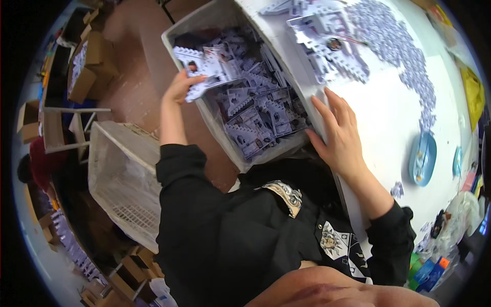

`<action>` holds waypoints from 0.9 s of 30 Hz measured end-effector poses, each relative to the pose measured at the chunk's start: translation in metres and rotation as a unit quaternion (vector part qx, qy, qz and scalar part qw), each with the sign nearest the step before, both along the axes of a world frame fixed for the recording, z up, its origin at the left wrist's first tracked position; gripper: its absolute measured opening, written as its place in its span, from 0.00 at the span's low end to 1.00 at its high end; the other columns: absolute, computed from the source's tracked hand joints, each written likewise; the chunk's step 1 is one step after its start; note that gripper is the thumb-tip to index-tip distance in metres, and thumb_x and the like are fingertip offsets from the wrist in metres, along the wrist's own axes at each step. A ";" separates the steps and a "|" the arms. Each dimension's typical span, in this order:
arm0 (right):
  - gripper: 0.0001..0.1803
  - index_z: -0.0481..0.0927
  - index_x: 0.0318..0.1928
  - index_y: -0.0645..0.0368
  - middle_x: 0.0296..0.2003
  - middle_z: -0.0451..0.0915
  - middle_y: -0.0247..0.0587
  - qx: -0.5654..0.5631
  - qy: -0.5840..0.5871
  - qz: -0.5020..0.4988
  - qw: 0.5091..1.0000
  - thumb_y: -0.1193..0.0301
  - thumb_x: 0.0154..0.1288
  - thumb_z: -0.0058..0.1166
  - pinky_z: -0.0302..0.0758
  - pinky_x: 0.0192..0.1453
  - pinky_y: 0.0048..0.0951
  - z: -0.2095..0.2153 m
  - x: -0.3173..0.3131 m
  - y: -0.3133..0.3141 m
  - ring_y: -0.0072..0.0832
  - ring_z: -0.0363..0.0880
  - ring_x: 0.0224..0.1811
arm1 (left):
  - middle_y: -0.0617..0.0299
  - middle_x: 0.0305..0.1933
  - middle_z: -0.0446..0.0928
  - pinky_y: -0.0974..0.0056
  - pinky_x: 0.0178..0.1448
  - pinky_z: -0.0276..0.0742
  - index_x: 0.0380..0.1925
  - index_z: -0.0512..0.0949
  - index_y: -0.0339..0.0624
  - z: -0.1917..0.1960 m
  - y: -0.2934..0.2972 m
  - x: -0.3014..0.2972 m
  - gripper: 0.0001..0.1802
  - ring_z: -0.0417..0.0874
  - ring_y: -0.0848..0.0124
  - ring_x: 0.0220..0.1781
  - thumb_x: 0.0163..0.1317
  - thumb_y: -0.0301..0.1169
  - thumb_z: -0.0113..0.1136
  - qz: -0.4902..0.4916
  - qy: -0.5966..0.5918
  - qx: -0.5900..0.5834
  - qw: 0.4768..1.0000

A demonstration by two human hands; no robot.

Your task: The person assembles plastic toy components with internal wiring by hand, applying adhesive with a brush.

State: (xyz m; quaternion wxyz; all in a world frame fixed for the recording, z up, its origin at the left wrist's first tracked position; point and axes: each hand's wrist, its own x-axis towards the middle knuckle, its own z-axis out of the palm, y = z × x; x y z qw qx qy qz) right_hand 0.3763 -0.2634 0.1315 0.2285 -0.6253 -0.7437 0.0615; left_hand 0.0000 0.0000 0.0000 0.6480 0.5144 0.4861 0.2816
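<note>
My left hand (179, 88) grips a pale lilac plastic housing (217, 69) with toothed, stepped edges by its near left corner. The housing is held over a white crate (207, 113), above a heap of similar housings (255, 120), some showing wires or dark round parts. My right hand (338, 134) lies with fingers spread at the edge of the white table (376, 117), holding nothing. Just beyond its fingertips, more housings (325, 48) sit on the table; one shows a dark round part and a reddish wire.
Small lilac pieces (391, 38) trail across the table to a blue dish (423, 161). Plastic bags (463, 215) lie at the right. On the left stand an empty-looking crate (120, 169), a stool (76, 128), cardboard boxes (97, 64) and another person (41, 156).
</note>
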 end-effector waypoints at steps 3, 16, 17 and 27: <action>0.38 0.70 0.61 0.55 0.60 0.67 0.53 0.103 0.026 -0.027 0.994 0.70 0.46 0.68 0.66 0.64 0.43 -0.014 -0.007 -0.005 0.48 0.66 0.61 | 0.65 0.44 0.76 0.69 0.48 0.74 0.53 0.71 0.37 0.082 0.007 0.013 0.28 0.78 0.76 0.42 0.53 0.29 0.70 -0.101 -0.026 0.067 0.992; 0.39 0.57 0.64 0.64 0.56 0.68 0.46 0.241 0.649 -0.215 0.689 0.56 0.62 0.60 0.68 0.62 0.38 0.053 0.034 -0.169 0.34 0.70 0.57 | 0.56 0.44 0.80 0.70 0.43 0.76 0.51 0.73 0.33 0.210 -0.271 0.351 0.20 0.81 0.73 0.43 0.65 0.36 0.56 -0.421 -0.128 0.186 0.879; 0.34 0.58 0.65 0.61 0.57 0.69 0.42 0.265 0.657 -0.239 0.664 0.60 0.67 0.56 0.68 0.63 0.37 0.061 0.045 -0.194 0.33 0.71 0.57 | 0.57 0.43 0.79 0.70 0.46 0.75 0.51 0.73 0.33 0.204 -0.311 0.362 0.21 0.80 0.74 0.45 0.66 0.37 0.56 -0.445 -0.278 0.066 0.848; 0.33 0.66 0.64 0.61 0.63 0.70 0.48 0.293 0.767 -0.340 0.459 0.54 0.64 0.44 0.61 0.70 0.48 0.032 0.235 -0.304 0.41 0.70 0.63 | 0.56 0.44 0.78 0.62 0.54 0.76 0.52 0.73 0.34 0.160 -0.422 0.449 0.23 0.80 0.66 0.46 0.67 0.42 0.53 -0.518 -0.242 -0.141 0.808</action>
